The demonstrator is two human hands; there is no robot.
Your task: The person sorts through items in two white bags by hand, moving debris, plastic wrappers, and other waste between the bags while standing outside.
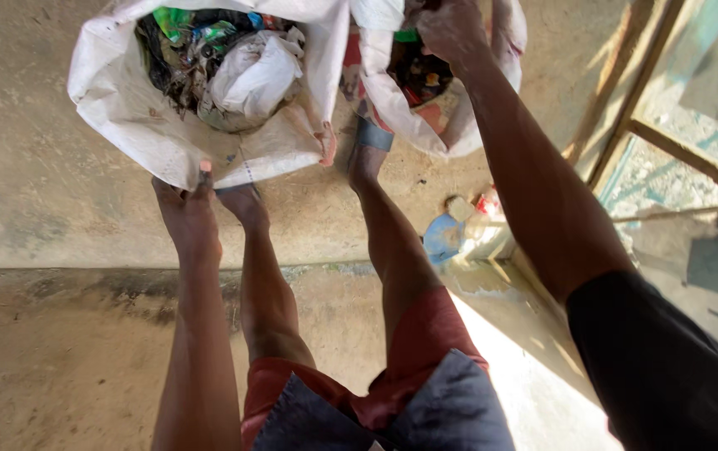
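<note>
Large white woven sack (150, 125) far left, open, stuffed with white and green wrappers, smaller white sack (392, 100) far right of it, crumpled blue-and-clear plastic packaging (467, 238) on floor at right

I count two white woven sacks: one large sack (150, 117) gripped at its lower edge by my left hand (185, 209), and a second sack (426, 108) whose rim my right hand (452, 29) grips. That makes two hands, each closed on one sack. Inside the large sack lies one crumpled white plastic bag (255, 75) among mixed rubbish that I cannot count. On the floor (42, 351) stands one plastic bottle (472, 238) with one blue lid (442, 238) against it.
</note>
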